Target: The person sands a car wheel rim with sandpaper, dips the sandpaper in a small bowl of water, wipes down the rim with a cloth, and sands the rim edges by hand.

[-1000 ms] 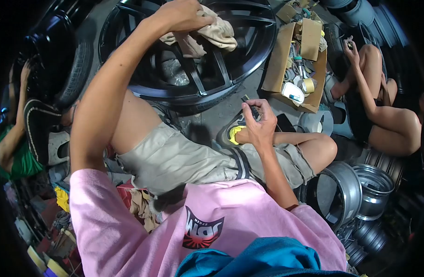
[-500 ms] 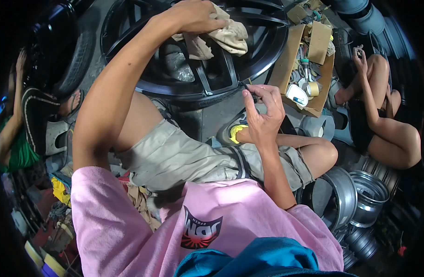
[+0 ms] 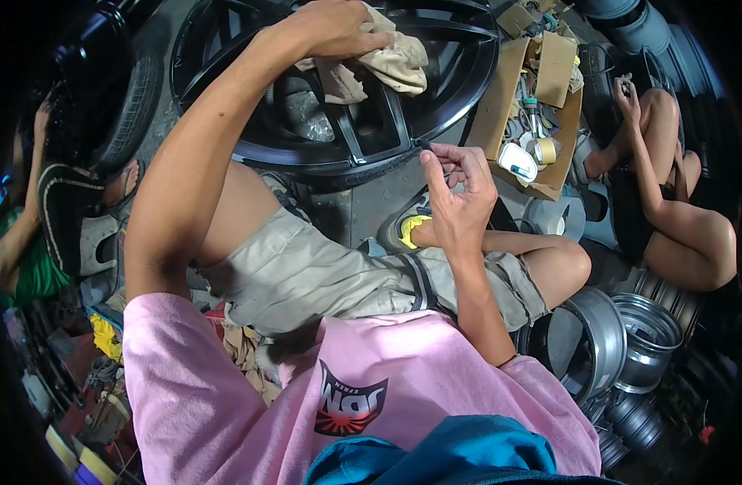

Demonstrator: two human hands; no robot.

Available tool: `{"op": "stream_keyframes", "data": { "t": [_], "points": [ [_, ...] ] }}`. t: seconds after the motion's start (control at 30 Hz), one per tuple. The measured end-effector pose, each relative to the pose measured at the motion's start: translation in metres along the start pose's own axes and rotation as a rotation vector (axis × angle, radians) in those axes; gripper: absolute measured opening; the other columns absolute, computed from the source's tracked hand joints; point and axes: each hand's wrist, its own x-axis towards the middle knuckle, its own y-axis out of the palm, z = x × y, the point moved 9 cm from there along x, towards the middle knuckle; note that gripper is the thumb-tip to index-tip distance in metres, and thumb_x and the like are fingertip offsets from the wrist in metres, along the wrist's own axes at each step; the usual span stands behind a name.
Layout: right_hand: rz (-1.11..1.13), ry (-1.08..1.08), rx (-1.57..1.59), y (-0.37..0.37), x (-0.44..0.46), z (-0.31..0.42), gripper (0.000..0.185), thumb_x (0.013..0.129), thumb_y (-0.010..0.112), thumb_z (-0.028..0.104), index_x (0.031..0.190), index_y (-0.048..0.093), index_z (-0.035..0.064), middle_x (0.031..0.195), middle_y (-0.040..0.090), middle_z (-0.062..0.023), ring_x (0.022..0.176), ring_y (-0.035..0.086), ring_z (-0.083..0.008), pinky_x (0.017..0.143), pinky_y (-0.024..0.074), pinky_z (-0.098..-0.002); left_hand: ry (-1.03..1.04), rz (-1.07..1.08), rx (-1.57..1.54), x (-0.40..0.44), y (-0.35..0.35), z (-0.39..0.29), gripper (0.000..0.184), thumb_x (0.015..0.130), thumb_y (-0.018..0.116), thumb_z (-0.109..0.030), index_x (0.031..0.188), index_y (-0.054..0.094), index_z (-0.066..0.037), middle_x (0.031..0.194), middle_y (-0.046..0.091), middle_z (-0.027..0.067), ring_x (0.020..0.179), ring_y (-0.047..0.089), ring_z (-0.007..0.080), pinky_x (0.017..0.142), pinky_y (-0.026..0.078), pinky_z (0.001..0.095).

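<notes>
A large black alloy wheel (image 3: pixel 249 149) with spokes lies in front of me at the top of the view. My left hand (image 3: pixel 330 28) is closed on a beige cloth (image 3: pixel 399 65) and rests with it over the wheel's spokes. Near the wheel's front edge, my right hand (image 3: pixel 464 190) pinches a small dark, thin tool (image 3: pixel 427 146). Its tip is at the rim's lower right edge; whether it touches is unclear. Fingers hide most of that tool, so its kind does not show.
A cardboard box (image 3: pixel 500 101) of tape, brushes and small tools stands right of the wheel. Bare silver rims (image 3: pixel 646 343) lie at lower right. One person sits at right (image 3: pixel 670 194), another at left (image 3: pixel 35 250) beside a tire (image 3: pixel 140 105). Clutter lies at lower left.
The wheel and surroundings appear shifted slightly left. The fingers of my right hand have turned a little around the dark tool. My left hand stays on the cloth.
</notes>
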Motion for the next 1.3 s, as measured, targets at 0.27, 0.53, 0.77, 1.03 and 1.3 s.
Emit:
{"op": "stream_keyframes", "data": {
  "t": [0.27, 0.53, 0.77, 1.03, 1.3],
  "points": [
    [0.003, -0.063, -0.063, 0.012, -0.003, 0.013, 0.011, 0.091, 0.079, 0.007, 0.098, 0.077, -0.0010, 0.087, 0.067, -0.0101, 0.072, 0.065, -0.0193, 0.067, 0.0518, -0.0336, 0.058, -0.037, -0.022, -0.001, -0.002, -0.005, 0.047, 0.102, 0.052, -0.047, 0.114, 0.078, -0.010, 0.114, 0.076, 0.0235, 0.107, 0.072, 0.0446, 0.094, 0.056, 0.0525],
    [-0.007, -0.121, -0.156, 0.017, -0.004, 0.026, 0.009, 0.091, 0.077, 0.006, 0.094, 0.073, -0.0012, 0.086, 0.064, -0.0099, 0.070, 0.064, -0.0211, 0.064, 0.0522, -0.0352, 0.074, 0.081, 0.060, 0.001, 0.007, -0.009, 0.051, 0.103, 0.049, -0.049, 0.113, 0.078, -0.008, 0.115, 0.076, 0.0235, 0.109, 0.071, 0.0442, 0.097, 0.056, 0.0514],
    [-0.007, -0.212, -0.136, 0.028, 0.015, 0.028, 0.008, 0.091, 0.077, 0.006, 0.095, 0.073, -0.0005, 0.085, 0.063, -0.0109, 0.066, 0.061, -0.0226, 0.061, 0.0499, -0.0370, 0.091, 0.027, 0.129, 0.009, 0.016, -0.005, 0.053, 0.104, 0.049, -0.049, 0.110, 0.078, -0.004, 0.114, 0.076, 0.0242, 0.106, 0.072, 0.0440, 0.096, 0.057, 0.0513],
    [0.012, -0.161, -0.168, 0.015, -0.001, 0.027, 0.008, 0.091, 0.077, 0.006, 0.094, 0.073, 0.0000, 0.085, 0.063, -0.0104, 0.065, 0.062, -0.0222, 0.060, 0.0504, -0.0362, 0.023, 0.038, 0.025, 0.001, 0.005, -0.007, 0.053, 0.104, 0.047, -0.050, 0.113, 0.079, -0.008, 0.118, 0.075, 0.0248, 0.111, 0.070, 0.0448, 0.099, 0.054, 0.0524],
    [0.047, -0.253, -0.204, 0.010, -0.008, 0.027, 0.008, 0.089, 0.079, 0.003, 0.094, 0.073, 0.0002, 0.086, 0.064, -0.0094, 0.067, 0.065, -0.0205, 0.058, 0.0512, -0.0339, 0.284, 0.114, 0.295, 0.003, 0.026, -0.016, 0.048, 0.105, 0.047, -0.046, 0.113, 0.077, -0.009, 0.113, 0.077, 0.0226, 0.107, 0.073, 0.0433, 0.096, 0.056, 0.0529]
  ]
}}
